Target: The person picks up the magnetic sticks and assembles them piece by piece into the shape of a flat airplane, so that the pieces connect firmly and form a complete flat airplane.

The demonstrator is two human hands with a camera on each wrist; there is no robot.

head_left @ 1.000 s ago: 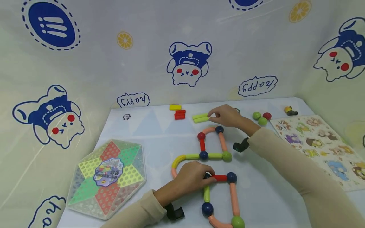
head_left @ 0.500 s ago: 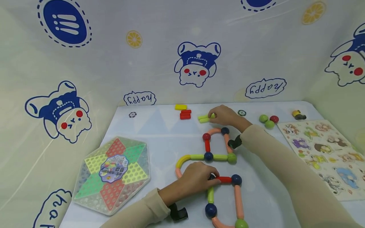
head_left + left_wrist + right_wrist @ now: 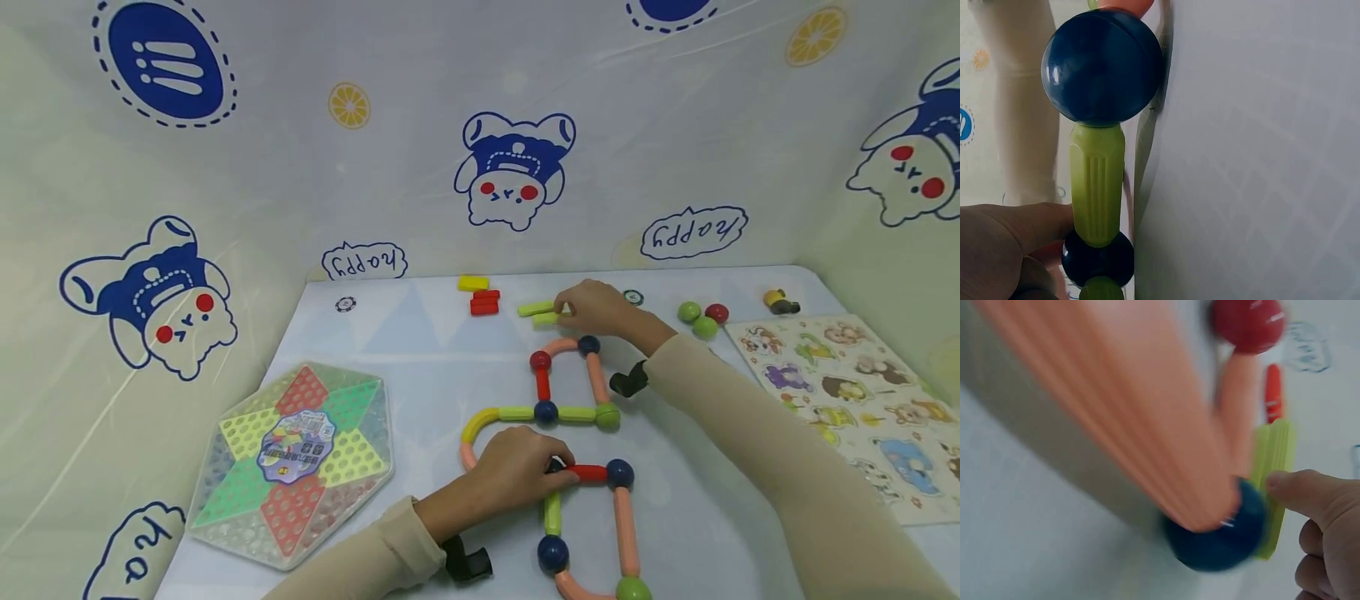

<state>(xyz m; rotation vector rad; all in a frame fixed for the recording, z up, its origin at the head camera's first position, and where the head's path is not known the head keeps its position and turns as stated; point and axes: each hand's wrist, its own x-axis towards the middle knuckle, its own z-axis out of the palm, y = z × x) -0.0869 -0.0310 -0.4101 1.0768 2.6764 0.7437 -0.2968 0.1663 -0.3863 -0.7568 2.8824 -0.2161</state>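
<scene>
Near the table's middle my left hand (image 3: 517, 471) grips a dark blue ball (image 3: 1097, 259) where a red rod (image 3: 591, 473) and a yellow-green rod (image 3: 1097, 184) meet. That ball is mostly hidden by fingers in the head view. These pieces belong to a flat frame of balls and rods, with another blue ball (image 3: 552, 552) and a pink rod (image 3: 626, 529). Farther back, my right hand (image 3: 600, 308) pinches the nearer of two loose yellow-green rods (image 3: 548, 319). The other rod (image 3: 535, 308) lies beside it. A second ball-and-rod loop (image 3: 577, 414) stands between the hands.
Red rods (image 3: 484, 307) and a yellow piece (image 3: 473, 283) lie at the back. Loose green balls (image 3: 704, 327) and a red ball (image 3: 717, 313) sit back right, near a sticker sheet (image 3: 832, 367). A hexagonal game board (image 3: 300, 392) lies left.
My right hand has shifted along the loose yellow-green rods, and the nearer one now sits slightly right of its neighbour. My left hand keeps its hold on the frame. The head view has shifted slightly.
</scene>
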